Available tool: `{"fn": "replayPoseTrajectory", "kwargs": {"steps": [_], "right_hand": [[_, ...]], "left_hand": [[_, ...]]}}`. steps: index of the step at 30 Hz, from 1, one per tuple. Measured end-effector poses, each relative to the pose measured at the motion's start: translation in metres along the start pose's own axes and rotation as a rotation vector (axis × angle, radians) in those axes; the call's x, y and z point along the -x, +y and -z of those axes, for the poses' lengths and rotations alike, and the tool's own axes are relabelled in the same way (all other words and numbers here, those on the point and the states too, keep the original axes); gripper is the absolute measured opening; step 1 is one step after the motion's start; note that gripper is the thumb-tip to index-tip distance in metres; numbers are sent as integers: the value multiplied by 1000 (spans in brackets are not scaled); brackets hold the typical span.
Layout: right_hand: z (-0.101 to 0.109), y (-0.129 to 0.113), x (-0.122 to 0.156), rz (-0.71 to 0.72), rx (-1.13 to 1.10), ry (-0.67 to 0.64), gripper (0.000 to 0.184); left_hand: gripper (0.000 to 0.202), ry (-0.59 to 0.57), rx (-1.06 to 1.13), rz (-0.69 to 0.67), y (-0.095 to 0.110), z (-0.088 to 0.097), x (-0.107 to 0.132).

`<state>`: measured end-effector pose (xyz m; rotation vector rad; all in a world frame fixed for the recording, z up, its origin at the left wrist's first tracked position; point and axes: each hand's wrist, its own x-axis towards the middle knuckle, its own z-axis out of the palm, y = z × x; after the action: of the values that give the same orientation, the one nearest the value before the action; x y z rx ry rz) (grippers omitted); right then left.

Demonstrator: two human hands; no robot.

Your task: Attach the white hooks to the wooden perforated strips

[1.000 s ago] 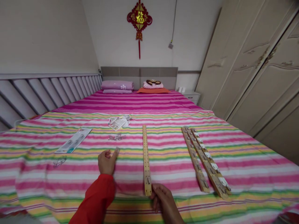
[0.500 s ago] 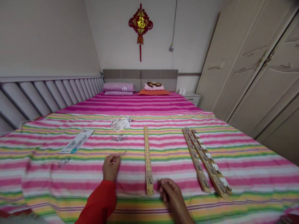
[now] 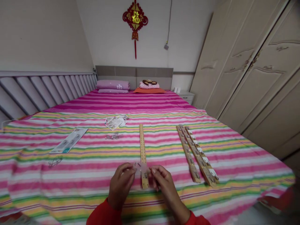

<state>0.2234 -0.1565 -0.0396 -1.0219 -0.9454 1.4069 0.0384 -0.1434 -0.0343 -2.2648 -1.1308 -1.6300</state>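
Observation:
My left hand [image 3: 122,182] pinches the left edge of a small clear plastic piece [image 3: 142,167], which bears a dark curved bit like a hook. At its right edge, the thumb and forefinger of my right hand [image 3: 162,179] are pinched together on it. Both hands hold it raised over the near part of a narrow wooden strip [image 3: 142,147] with rows of small holes. Close to the strip's near end sits a small metal item [image 3: 145,175]. Its exact kind is too small to tell.
To the right lie wooden strips [image 3: 189,156] bearing metal pieces, some with white discs [image 3: 200,150]. Beyond my left hand are clear pieces with metal parts [image 3: 113,136] and a heap of white cards [image 3: 114,122]. Farther left are a flat packet [image 3: 70,140] and thin wire loops [image 3: 55,161].
My left hand has moved right and nearer with the clear piece, from the strip's left side to above it. My right hand has risen slightly and met the piece. The view has shifted right.

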Motion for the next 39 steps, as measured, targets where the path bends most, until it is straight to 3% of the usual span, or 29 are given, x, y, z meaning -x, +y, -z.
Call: {"fn": "replayPoseTrajectory", "kwargs": {"steps": [5, 8, 11, 16, 19, 23, 26, 29, 31, 35, 39], "right_hand": [[0, -8, 9, 194, 121, 45, 34], [-1, -10, 10, 269, 152, 12, 33], [-1, -9, 10, 210, 96, -38, 34], [0, -6, 8, 116, -22, -37, 34], [0, -4, 7, 80, -48, -15, 35], [0, -3, 5, 37, -77, 2, 38], [0, -3, 4, 18, -107, 4, 40], [0, -2, 4, 12, -107, -25, 38], [0, 0, 4, -9, -106, -61, 40], [0, 1, 5, -86, -182, -107, 43], [0, -3, 8, -112, -221, -164, 41]], "left_hand": [[21, -17, 8, 33, 10, 2, 2], [15, -4, 122, 178, 18, -2, 4], [5, -4, 374, 522, 27, -10, 8], [28, 23, 887, 1271, 43, -23, 10], [30, 27, 1088, 1486, 49, -25, 7], [27, 94, 1171, 1593, 51, -21, 2], [27, 83, 1186, 1584, 48, -19, 0], [29, 19, 1130, 1477, 43, -16, 1], [28, -53, 1037, 1316, 39, -13, 3], [18, -324, 894, 883, 31, -5, 3], [8, -424, 802, 669, 27, 2, -2]]}}
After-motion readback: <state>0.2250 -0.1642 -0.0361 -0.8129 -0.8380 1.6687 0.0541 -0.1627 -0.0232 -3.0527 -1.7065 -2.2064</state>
